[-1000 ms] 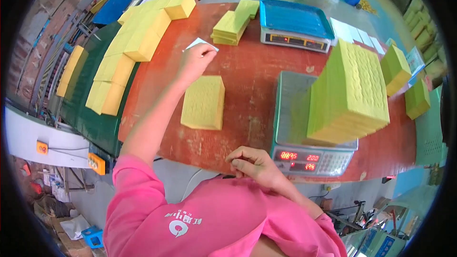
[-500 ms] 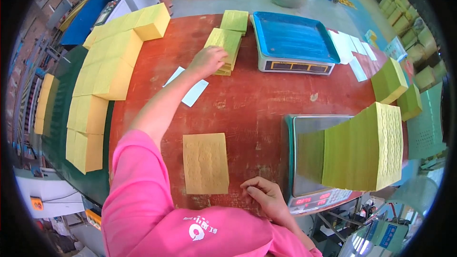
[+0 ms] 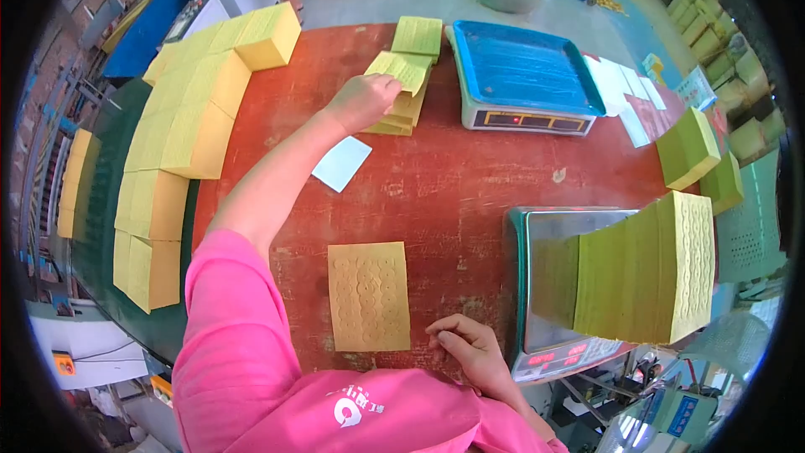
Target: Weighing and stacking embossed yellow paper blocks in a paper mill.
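Reaching out over the far middle of the table, my left hand [image 3: 362,106] pinches the near edge of some top yellow paper sheets [image 3: 399,70]. Those sheets bend up from a stack of yellow paper [image 3: 406,109]. At the near edge of the table my right hand [image 3: 465,347] rests with its fingers loosely bent and a little apart, nothing in it. Between my arms a tan-yellow paper piece [image 3: 369,295] with embossed rings lies flat. To the right, a tall block of yellow paper [image 3: 629,273] lies on a metal-topped scale [image 3: 549,231] with lit red digits.
A second scale with a blue tray [image 3: 528,67] stands at the far right. Yellow paper blocks [image 3: 197,126] line the left side; smaller ones [image 3: 689,149] sit at the right. White slips [image 3: 342,164] lie on the red table [image 3: 436,189]. Someone stands beyond the far left.
My left hand has lifted the stack's top sheets, which now bend upward. The view has shifted slightly. My right hand stays in place.
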Tool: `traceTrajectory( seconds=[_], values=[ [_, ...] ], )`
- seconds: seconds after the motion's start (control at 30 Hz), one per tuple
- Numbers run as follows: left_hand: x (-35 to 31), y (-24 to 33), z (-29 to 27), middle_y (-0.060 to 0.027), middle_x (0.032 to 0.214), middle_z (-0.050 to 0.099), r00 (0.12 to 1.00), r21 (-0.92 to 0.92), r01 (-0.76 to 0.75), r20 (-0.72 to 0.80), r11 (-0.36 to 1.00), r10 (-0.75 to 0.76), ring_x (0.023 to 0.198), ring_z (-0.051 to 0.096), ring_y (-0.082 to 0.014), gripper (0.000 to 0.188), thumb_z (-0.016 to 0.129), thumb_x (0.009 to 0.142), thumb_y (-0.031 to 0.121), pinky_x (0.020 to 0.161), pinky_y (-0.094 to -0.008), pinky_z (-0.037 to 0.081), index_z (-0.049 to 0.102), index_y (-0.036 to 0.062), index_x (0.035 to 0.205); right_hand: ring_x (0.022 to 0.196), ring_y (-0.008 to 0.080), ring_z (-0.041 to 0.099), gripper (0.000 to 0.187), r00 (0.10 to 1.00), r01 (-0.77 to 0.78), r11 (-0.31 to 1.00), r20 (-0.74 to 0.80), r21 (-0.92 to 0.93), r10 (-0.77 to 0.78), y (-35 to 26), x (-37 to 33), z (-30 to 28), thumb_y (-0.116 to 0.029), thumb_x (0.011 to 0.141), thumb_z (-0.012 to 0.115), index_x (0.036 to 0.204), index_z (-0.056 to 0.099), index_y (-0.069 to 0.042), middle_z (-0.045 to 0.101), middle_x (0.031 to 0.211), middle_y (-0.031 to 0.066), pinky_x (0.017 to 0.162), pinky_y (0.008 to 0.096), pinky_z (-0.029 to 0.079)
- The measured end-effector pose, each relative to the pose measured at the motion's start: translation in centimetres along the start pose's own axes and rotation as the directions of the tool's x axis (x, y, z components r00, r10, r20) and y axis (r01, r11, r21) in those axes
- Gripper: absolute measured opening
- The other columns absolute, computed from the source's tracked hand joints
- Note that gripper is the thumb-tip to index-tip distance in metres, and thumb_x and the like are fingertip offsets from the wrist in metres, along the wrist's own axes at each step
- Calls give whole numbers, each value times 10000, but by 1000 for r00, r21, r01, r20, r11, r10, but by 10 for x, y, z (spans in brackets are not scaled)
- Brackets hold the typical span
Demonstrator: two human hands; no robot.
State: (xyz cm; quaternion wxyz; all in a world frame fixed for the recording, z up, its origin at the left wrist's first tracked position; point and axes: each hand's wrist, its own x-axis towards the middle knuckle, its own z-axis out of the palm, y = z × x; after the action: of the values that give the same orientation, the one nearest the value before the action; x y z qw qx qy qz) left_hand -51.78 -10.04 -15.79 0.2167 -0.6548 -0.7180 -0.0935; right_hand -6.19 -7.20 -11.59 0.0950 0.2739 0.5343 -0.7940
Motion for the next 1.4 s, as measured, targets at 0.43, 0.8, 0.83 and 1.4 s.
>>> traceTrajectory(
  seconds=[0.43, 0.8, 0.83, 1.4],
  values=[
    [-49, 242, -274, -131, 1066, 700, 968, -561, 53, -175, 826, -181, 1042, 674, -323, 235, 636, 839, -52, 895, -386, 538, 680, 57, 1042, 1216, 318, 574, 808, 905, -26, 588, 269, 808, -329, 4, -21, -41, -655, 993, 287, 1435, 385, 14, 581, 1322, 193, 1003, 444, 479],
    [-103, 397, -233, -116, 1308, 594, 485, -765, 52, 581, -641, -654, 1170, 599, -197, 431, 488, 1038, 242, 970, -316, 494, 475, 11, 1401, 1115, 128, 581, 392, 907, 406, 870, -6, 278, -421, 9, -125, -97, -51, 964, 602, 1344, 517, -9, 640, 1209, 66, 1000, 321, 462],
    [-98, 407, -237, -103, 1260, 623, 579, -770, 111, 564, -628, -589, 1137, 609, -175, 401, 524, 1019, 218, 953, -303, 498, 517, 1, 1355, 1115, 128, 581, 392, 907, 407, 871, -9, 274, -421, 10, -134, -105, -51, 964, 602, 1344, 517, -9, 640, 1209, 66, 1000, 321, 462],
    [181, 345, -259, -90, 979, 683, 805, -972, 227, 219, -54, -551, 877, 670, -175, 181, 713, 891, 144, 766, -312, 565, 642, 11, 992, 636, 45, 537, 278, 505, 712, 444, -43, -544, -862, -181, -225, -214, -43, 919, 588, 1187, 628, 17, 597, 779, -1, 559, 207, 424]
  ],
)
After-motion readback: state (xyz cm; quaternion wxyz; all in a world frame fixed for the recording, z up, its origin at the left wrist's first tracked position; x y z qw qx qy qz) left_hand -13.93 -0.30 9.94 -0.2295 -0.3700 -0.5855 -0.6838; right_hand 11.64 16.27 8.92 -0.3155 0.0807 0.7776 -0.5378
